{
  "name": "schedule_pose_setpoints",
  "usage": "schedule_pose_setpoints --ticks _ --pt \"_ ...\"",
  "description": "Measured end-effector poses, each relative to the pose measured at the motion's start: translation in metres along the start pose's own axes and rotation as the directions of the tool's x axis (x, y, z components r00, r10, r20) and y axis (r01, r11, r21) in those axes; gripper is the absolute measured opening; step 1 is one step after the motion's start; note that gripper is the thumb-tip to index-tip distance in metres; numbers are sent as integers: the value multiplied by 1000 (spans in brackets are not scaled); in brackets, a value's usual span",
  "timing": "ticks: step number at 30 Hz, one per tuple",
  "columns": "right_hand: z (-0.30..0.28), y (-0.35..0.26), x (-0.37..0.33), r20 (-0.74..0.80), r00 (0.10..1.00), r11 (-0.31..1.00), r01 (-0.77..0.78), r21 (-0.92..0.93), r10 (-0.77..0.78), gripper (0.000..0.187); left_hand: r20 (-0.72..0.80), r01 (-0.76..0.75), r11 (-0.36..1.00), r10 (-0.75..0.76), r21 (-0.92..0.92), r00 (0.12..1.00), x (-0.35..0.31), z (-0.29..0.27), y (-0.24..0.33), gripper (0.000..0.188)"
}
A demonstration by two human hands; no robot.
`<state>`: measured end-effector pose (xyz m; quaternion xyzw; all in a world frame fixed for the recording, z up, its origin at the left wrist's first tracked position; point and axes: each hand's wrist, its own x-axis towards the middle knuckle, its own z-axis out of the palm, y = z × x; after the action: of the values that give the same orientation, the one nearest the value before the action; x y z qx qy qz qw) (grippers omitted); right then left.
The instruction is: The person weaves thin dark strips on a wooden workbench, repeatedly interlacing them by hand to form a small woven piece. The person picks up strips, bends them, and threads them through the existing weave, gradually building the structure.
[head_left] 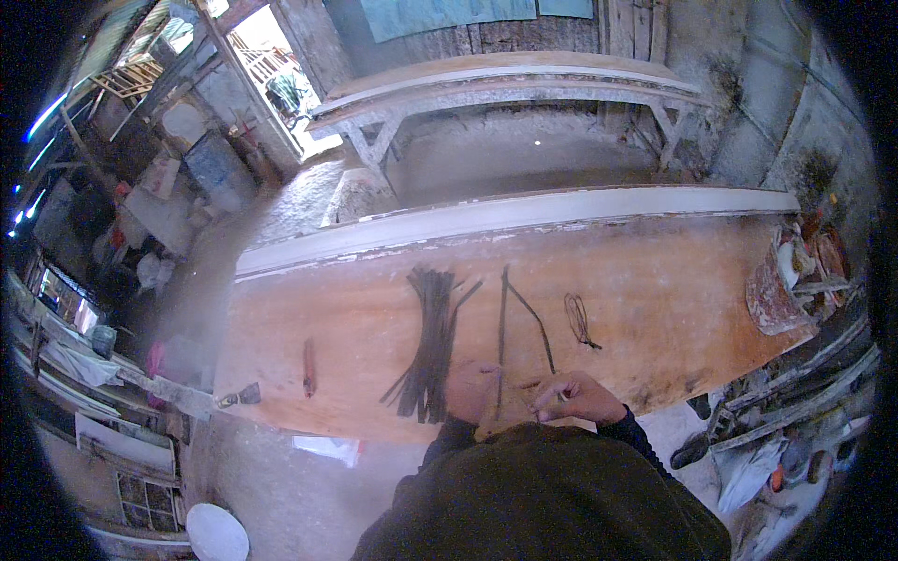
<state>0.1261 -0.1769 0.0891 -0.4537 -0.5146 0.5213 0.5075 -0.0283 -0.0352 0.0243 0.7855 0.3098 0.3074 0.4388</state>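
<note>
Strips (432, 341) lie bundled on the bench (664, 280) — left hand (472, 388) beside them, right hand (580, 396) apart, both part-curled — hold, if any, unclear.

I could read no text, label, brand, number or sign anywhere in my view, from the upper left of the frame to the lower right.
</note>
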Motion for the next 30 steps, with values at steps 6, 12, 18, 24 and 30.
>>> schedule_pose_setpoints --ticks 6,12,18,24,30 --pt "-24 37 -5 -493 853 960 -257 -110 172 8 257 -275 956 242 103 936 0 30 -16 14" --pt "-26 28 15 -716 644 802 -260 -538 -271 13 579 58 755 449 -654 680 -12 40 16 16" --pt "-29 40 8 -661 680 727 -273 -629 -316 13 571 -103 938 287 -332 769 2 14 18 14" --pt "-32 39 -5 -323 946 970 -66 -233 -13 14 -86 -85 995 81 -45 993 17 -22 12 10" --pt "17 -23 20 40 998 984 -45 -174 53 16 -197 67 960 -124 -274 973 24 -23 3 10"
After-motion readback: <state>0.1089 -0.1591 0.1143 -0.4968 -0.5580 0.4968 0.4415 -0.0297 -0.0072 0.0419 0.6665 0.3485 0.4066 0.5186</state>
